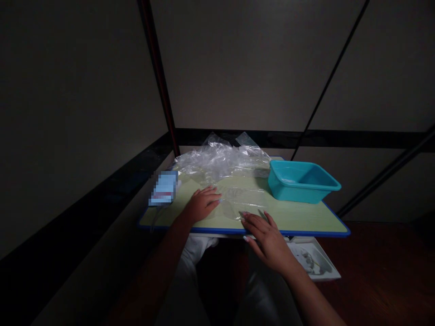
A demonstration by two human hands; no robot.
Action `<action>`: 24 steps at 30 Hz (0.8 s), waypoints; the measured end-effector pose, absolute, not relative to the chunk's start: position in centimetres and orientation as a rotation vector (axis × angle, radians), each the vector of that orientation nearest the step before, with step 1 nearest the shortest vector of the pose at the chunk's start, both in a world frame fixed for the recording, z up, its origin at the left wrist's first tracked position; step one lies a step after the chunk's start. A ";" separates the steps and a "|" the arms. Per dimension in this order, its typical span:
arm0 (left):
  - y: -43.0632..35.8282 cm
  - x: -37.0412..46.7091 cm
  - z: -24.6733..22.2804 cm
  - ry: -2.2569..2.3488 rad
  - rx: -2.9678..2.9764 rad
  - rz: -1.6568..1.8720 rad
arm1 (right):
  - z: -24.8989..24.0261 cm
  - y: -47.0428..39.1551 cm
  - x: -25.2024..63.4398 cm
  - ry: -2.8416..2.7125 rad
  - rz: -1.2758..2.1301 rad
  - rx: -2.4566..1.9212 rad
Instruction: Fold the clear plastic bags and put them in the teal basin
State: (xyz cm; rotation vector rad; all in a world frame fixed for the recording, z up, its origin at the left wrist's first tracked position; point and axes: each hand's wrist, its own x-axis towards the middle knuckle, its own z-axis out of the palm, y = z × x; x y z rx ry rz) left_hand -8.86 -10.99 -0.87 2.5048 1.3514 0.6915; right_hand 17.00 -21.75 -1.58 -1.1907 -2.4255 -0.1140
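A thin clear plastic bag (243, 199) lies flat on the yellow-green table (299, 218) between my hands. My left hand (203, 203) rests at its left side, palm down with the fingers spread. At the bag's near right corner, by the table's front edge, my right hand (265, 237) has its fingertips on or just above the plastic, fingers apart and the thumb over the edge. Behind them spreads a crumpled heap of clear plastic bags (220, 158), reaching the back of the table.
A turquoise basin (299, 192) stands at the table's right side. On the left is a blurred, light-blue screen (164, 188) with a cable. An open white drawer (314, 260) juts out below the table at the right. Walls rise behind and to the left.
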 end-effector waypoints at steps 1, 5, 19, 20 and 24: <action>-11.0 -8.8 -0.8 1.303 2.506 0.712 | -1.6 -21.7 16.9 -2.424 -0.111 -1.191; -11.5 -8.4 -0.2 1.023 2.478 0.792 | -1.4 -21.7 16.8 -2.412 -0.090 -1.182; -15.5 -6.6 0.4 0.961 2.565 0.570 | -0.4 -20.5 16.9 -2.317 0.072 -1.163; -15.6 -6.5 0.4 0.964 2.581 0.543 | -0.3 -20.5 17.0 -2.312 0.072 -1.159; -15.6 -6.5 0.1 0.991 2.612 0.490 | -0.1 -21.1 17.0 -2.346 0.076 -1.132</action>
